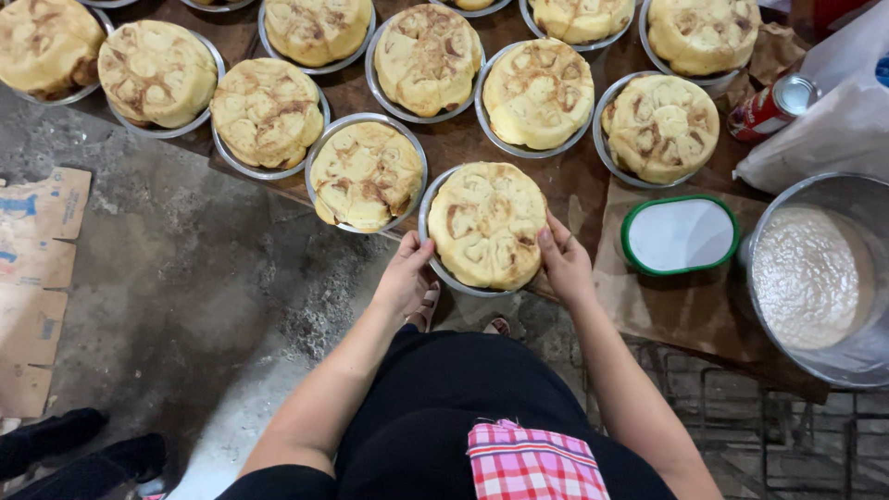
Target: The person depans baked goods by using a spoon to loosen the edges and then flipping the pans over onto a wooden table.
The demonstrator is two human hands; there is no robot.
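At about nine o'clock in the view, flattened cardboard (37, 278) lay on the grey concrete floor (185, 306), well apart from the work. Along the top, from ten o'clock across to one o'clock, round metal pans of swirled yellow bread (269, 111) stood in close rows on the dark bench (463, 143); one such pan (367, 173) sat just beside the held one, at its ten o'clock.

The left hand (405, 276) had its grip clamped on the near left rim of the metal pan (435, 264), fingers curled up against the edge at roughly the pan's eight o'clock. Between the two hands lay the pan with its round loaf (486, 224), domed and browned in flower-like swirls, at the near edge of the bench and partly overhanging it, almost at the centre of the view. The loaf sat at one o'clock from the left grip and at eleven o'clock from the right.

The right hand (563, 264) gripped the opposite rim at about the pan's four o'clock, fingers pressed to the side, its grip likewise closed on the pan.

Further toward three o'clock, a white tub with a green rim (679, 234) rested on brown paper (685, 306), then a large steel bowl of pale batter (810, 278). A red can (773, 104) lay at two o'clock beside a white plastic bag (833, 120).
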